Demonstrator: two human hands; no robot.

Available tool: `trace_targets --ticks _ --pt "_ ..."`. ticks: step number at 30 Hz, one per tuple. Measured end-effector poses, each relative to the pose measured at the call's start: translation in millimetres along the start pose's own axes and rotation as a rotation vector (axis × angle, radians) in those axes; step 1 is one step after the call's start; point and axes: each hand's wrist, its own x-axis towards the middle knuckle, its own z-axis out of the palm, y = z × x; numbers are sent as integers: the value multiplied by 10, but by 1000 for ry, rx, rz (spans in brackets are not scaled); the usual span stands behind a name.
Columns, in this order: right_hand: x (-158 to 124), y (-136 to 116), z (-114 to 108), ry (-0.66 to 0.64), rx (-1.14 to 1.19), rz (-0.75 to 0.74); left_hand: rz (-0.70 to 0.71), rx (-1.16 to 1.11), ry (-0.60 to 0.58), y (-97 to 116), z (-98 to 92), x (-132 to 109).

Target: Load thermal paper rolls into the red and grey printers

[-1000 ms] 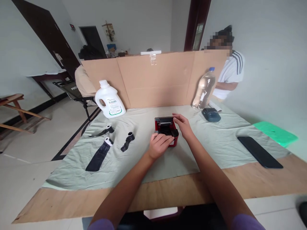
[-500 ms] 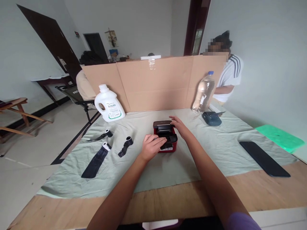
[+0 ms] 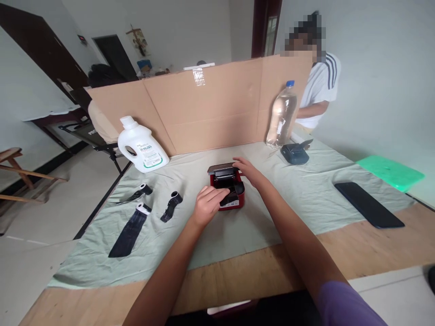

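Observation:
A small red and black receipt printer [image 3: 240, 198] sits mid-table with its dark lid [image 3: 222, 168] raised. My left hand [image 3: 208, 203] is at the printer's front left, fingers together over a black paper strip [image 3: 230, 199] that hangs out over the front. The tips of those fingers press on the strip, and the thumb is hidden. My right hand [image 3: 247, 171] holds the lid at its right edge, fingers over the top. To the left lie three rolls with black strips unwound: a far roll [image 3: 145, 189], a near roll [image 3: 143, 208] and a smaller roll [image 3: 176, 197].
A white detergent jug [image 3: 142, 147] and a clear bottle [image 3: 282, 115] stand before a cardboard screen [image 3: 210, 108]. Right of me are a dark handheld device [image 3: 295, 155], a black phone [image 3: 369, 204] and a green stool [image 3: 390, 173]. Another person [image 3: 319, 86] is behind the screen.
The camera view has shifted and tilted slightly. My left hand has drawn back a little from the printer's inside toward its front left. My right hand stays at the lid.

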Motion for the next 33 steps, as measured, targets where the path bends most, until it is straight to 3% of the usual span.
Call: trace_targets --ticks 5,11,13,18,20,28,33 --pt "-9 54 -149 -160 -72 99 59 101 -41 -42 -38 -47" --pt "16 165 -346 -365 -5 109 45 131 -20 -23 -59 -46" --pt "19 177 -361 -390 21 97 -24 133 0 -31 -42 -47" --pt "8 182 -356 -438 38 103 -403 64 153 -132 53 -87" --pt "4 180 -356 -439 42 111 -491 -17 184 -177 86 -109" --pt "18 212 -346 -435 70 125 -698 -299 240 -208 165 -125" --pt "-1 280 -274 -382 110 102 -710 -428 270 -269 262 -134"
